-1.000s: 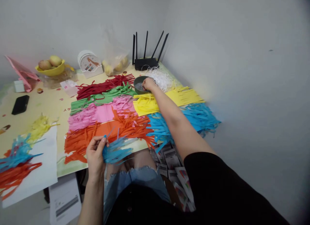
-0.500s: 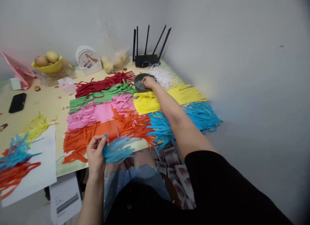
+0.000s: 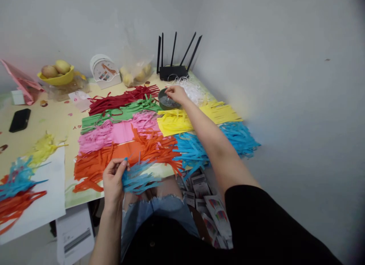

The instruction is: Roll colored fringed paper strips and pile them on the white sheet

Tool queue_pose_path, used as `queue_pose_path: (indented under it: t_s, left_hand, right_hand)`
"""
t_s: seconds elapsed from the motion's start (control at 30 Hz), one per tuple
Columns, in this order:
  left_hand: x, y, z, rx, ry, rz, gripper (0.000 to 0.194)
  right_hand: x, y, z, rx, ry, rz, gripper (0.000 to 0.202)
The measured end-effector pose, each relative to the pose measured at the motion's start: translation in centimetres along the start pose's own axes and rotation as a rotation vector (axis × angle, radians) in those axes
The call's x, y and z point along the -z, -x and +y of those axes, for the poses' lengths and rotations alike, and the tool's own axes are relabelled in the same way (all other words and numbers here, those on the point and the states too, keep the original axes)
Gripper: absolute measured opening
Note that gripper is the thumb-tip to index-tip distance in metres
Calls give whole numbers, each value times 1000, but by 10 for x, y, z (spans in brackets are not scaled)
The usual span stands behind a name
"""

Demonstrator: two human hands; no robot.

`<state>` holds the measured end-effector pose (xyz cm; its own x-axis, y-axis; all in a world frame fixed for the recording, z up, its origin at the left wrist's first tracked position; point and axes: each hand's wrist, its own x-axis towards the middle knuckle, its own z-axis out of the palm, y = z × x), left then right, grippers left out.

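My left hand pinches the top of a blue fringed paper tassel, whose strips spread to the right at the table's front edge. Over the dark bowl, my right hand has its fingers pressed together; anything between them is too small to make out. The bowl holds small things I cannot make out. Fringed paper lies in bands: red, green, pink, orange, yellow and blue.
White strips lie by a black router. Behind are a yellow fruit bowl, a bagged bunch of fruit and a white holder. A phone and finished-looking tassels on a white sheet are left.
My right hand has risen slightly from inside the bowl to above its rim. My left hand still pinches the blue tassel, having barely moved.
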<state>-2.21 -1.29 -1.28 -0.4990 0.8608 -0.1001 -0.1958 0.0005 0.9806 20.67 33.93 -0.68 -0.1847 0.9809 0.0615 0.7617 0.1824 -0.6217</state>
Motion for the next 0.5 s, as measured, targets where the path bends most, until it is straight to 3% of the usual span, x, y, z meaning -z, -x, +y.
queue_pose_path:
  t_s: [0.1,0.2,0.33,0.5]
  left_hand:
    - [-5,-2,8,-49,-13,-2,25]
    - [-13,-3,19,-144,-42,-6,21]
    - [-19,1,33,-286,-109,-27,17]
    - [-12,20,43,-342,-225,-42,17]
  right_hand:
    - [-4,49,-33,213,-469,-60,28]
    - [-18,121,-72,380,-914,-275,38]
    - [-33,205,-112,367,-1131,-488,36]
    - [-40,250,-135,306,-1267,-556,30]
